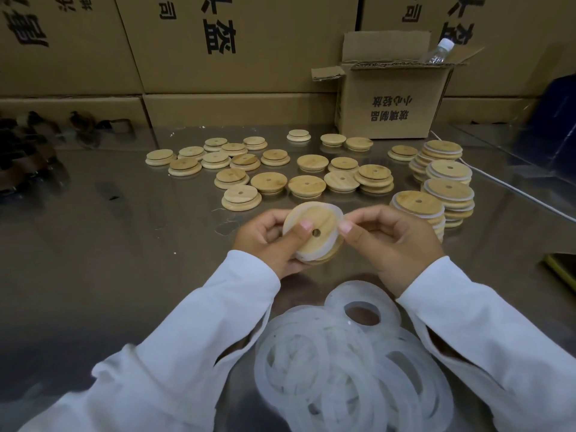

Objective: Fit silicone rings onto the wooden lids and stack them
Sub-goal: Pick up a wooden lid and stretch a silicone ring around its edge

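Observation:
A round wooden lid [321, 221] with a small centre hole is held tilted above the table, a translucent white silicone ring [307, 255] stretched around its rim. My left hand [265, 243] grips the lid's left side, thumb on its face. My right hand [392, 238] pinches the ring at the lid's right edge. A heap of loose silicone rings [349, 363] lies between my forearms. Several bare lids [268, 169] are scattered beyond. Stacks of ringed lids [442, 188] stand at the right.
The work surface is shiny metal [109, 244]. An open small cardboard box [392, 101] holding a plastic bottle [436, 51] stands at the back right. Large cartons [218, 57] wall off the back. A yellow-edged object [561, 269] lies at the right edge.

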Tool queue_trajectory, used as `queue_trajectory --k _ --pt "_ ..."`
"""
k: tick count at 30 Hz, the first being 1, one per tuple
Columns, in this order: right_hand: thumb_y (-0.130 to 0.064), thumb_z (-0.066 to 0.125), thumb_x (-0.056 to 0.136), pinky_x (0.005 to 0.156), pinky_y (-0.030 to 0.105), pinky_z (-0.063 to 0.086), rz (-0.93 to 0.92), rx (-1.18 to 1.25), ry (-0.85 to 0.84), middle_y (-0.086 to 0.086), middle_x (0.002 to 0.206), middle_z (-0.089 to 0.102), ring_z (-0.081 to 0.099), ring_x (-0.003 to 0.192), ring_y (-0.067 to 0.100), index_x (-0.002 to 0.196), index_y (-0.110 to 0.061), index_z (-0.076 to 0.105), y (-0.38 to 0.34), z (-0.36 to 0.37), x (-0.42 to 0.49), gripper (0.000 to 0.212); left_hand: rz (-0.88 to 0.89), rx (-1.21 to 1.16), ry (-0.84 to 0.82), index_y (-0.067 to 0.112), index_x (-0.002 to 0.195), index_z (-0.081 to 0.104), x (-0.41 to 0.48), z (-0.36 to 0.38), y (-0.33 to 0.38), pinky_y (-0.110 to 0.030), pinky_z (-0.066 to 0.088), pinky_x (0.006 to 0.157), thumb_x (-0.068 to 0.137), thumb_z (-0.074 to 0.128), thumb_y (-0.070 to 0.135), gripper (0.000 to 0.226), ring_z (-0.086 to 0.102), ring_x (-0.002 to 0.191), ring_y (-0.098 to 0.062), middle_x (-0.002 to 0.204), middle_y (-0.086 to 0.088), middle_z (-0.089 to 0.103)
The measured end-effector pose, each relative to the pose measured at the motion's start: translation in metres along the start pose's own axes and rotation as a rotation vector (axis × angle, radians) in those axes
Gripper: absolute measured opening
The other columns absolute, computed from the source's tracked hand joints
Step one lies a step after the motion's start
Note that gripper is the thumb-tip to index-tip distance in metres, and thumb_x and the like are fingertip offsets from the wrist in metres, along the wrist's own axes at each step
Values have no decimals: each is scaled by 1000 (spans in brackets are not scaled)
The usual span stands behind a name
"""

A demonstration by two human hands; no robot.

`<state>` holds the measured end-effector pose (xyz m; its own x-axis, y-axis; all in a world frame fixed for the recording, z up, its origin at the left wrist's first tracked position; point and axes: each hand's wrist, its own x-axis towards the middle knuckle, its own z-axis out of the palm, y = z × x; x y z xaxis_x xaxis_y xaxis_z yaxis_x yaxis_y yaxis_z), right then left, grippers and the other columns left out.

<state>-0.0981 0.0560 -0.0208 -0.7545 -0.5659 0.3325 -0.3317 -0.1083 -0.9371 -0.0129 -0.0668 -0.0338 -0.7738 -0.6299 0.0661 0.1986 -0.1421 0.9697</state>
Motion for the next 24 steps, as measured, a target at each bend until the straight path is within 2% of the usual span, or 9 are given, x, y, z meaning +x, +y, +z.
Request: queue_trajectory --k 2,6,8,12,16,21,24 --pt "-17 70 75 65 10 49 21 -41 28 -10 71 69 64 69 1 71 -26 66 3 3 -1 10 -8 4 13 13 83 61 -1 2 -1 -36 59 64 81 63 6 7 67 79 -23 79 -5 69" --pt "-18 68 77 69 25 52 32 -175 129 -11 70 69 64 69 4 66 -28 64 6 2 -2 15 3 55 -16 17 85 61 -3 5 -3 -38 58 69 78 65 2 17 65 90 -27 90 -8 69" --pt "-18 67 78 70 24 51 3 -250 126 -11 70 68 64 71 5 67 -29 63 6 1 -2 16 -4 110 -35 19 87 61 -3 6 -3 -44 55 76 78 65 1 20 63 94 -30 94 -10 67" --pt "-16 63 83 73 22 47 -54 -405 23 -13 81 64 59 80 4 69 -32 59 4 2 -3 21 13 246 -26 22 79 65 -5 6 -3 -50 52 86 83 63 12 12 63 93 -35 86 -12 67" --pt "-15 60 85 73 15 40 -58 -445 2 -6 92 59 54 84 3 70 -32 56 -1 -2 0 23 109 330 -63 26 80 65 -5 5 2 -51 51 86 83 63 15 11 63 93 -34 87 -9 68" --pt "-16 57 87 78 22 38 -4 -454 -29 -1 97 60 55 87 9 70 -29 57 -2 -8 4 21 162 364 -91 29 82 65 -3 2 1 -48 52 86 82 63 17 12 65 89 -24 85 0 69" --pt "-18 59 86 78 23 40 22 -421 -26 -2 95 63 56 88 10 71 -30 59 -3 -9 5 19 134 295 -66 30 80 67 -2 0 0 -50 52 86 82 62 16 15 65 90 -26 82 2 70"
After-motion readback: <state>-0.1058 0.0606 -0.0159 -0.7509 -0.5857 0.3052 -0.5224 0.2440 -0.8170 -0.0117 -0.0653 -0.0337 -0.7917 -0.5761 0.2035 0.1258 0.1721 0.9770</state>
